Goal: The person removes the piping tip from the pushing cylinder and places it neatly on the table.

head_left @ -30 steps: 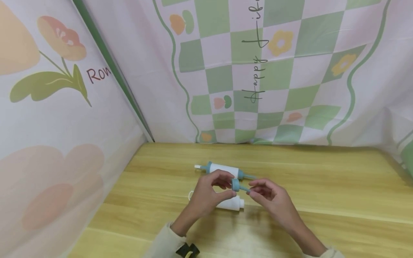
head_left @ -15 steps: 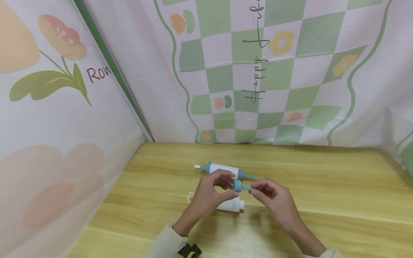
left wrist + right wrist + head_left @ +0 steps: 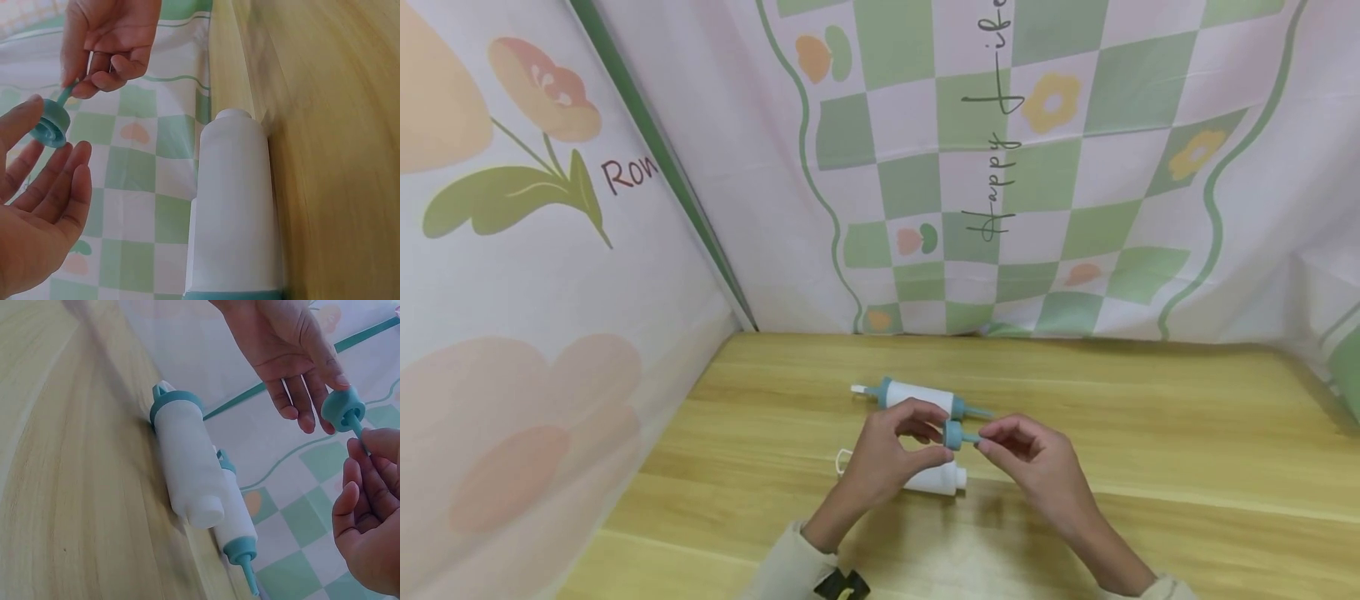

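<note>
A teal nozzle cap (image 3: 952, 434) is held above the table between both hands. My left hand (image 3: 883, 454) holds its wide rim with thumb and fingertips, the hollow underside facing that palm in the left wrist view. My right hand (image 3: 1045, 471) pinches the thin spout between thumb and forefinger. Below the hands, a white bottle (image 3: 936, 477) lies on its side, its bare neck pointing right, partly hidden by my left hand. Behind them lies a second white bottle (image 3: 922, 397) with teal ends and a thin spout.
The wooden table (image 3: 760, 433) meets a hanging cloth (image 3: 910, 183) with green checks at its back edge. Another printed cloth (image 3: 565, 292) hangs at the left. A black item (image 3: 842, 584) is beside the left sleeve.
Since a second ago, the cap has shifted slightly to the right between the hands and its spout sits more level. Both hands keep their hold, and the bottles stay in place.
</note>
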Demonstrator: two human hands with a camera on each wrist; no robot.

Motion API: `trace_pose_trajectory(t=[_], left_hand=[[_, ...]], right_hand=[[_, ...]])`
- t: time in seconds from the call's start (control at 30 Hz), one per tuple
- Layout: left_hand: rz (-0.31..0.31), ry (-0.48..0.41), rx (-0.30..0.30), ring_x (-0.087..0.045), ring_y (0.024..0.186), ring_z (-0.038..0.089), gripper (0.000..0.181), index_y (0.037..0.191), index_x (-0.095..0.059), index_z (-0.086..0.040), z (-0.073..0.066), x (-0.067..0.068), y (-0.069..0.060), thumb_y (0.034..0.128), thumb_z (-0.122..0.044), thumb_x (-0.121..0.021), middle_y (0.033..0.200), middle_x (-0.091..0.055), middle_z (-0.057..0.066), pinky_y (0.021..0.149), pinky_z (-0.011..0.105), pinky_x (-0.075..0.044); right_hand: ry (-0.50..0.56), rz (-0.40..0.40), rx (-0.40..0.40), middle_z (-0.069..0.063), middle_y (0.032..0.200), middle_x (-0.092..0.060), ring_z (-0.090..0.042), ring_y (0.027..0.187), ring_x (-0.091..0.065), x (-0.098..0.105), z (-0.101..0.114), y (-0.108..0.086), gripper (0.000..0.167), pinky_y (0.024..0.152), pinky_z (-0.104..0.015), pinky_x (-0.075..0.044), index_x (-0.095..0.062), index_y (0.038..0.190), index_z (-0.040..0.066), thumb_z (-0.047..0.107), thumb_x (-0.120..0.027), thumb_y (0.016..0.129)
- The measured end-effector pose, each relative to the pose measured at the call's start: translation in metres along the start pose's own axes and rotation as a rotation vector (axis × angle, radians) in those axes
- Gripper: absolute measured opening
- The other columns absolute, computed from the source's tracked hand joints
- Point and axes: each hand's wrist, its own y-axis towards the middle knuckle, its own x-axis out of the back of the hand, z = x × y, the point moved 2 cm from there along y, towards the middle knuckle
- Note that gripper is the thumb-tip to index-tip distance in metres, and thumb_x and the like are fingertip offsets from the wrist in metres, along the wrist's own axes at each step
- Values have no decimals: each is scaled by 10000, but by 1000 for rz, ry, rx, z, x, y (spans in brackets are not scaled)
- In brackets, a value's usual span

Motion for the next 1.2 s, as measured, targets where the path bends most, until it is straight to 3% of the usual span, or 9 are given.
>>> trace_pose_trajectory(t=[0.17, 0.47, 0.83, 1.03, 1.2], left_hand=[[-9, -5, 12, -688, 856, 171, 335, 1111, -686, -42, 1, 0, -1, 810, -66, -832, 1013, -716, 48, 806, 370, -568], [-31, 2, 53, -698, 808, 121, 312, 1093, -715, -57, 2, -1, -3, 806, -71, -838, 1047, -725, 45, 744, 303, -563], [-41, 4, 50, -671, 675, 94, 294, 1057, -748, -14, 4, -1, -4, 779, -48, -837, 942, -740, 70, 591, 239, -543], [-56, -52, 58, -657, 572, 119, 257, 1049, -748, 8, 6, -3, -5, 805, -34, -814, 764, -722, 113, 442, 183, -397], [-71, -87, 51, -657, 552, 126, 223, 1024, -746, 20, 7, -3, -4, 819, -38, -810, 734, -713, 129, 403, 186, -314]], right_hand=[[1, 8, 6, -79, 898, -696, -180, 784, -669, 0, 1, 1, 122, 699, -242, -559, -685, 1002, -21, 50, -726, 911], [3, 12, 4, -73, 877, -706, -159, 765, -674, -3, 5, 2, 111, 695, -252, -565, -683, 968, -19, 43, -741, 896], [6, 14, 2, -74, 882, -717, -170, 741, -670, -6, 5, 1, 127, 663, -251, -556, -686, 951, -24, 64, -754, 889], [30, 9, -3, -68, 871, -704, -172, 755, -671, -8, 3, 0, 137, 684, -249, -562, -680, 969, -24, 49, -756, 883], [53, 16, 20, -117, 905, -686, -164, 796, -662, -8, 3, -1, 166, 719, -248, -565, -657, 1025, -33, 36, -737, 898]])
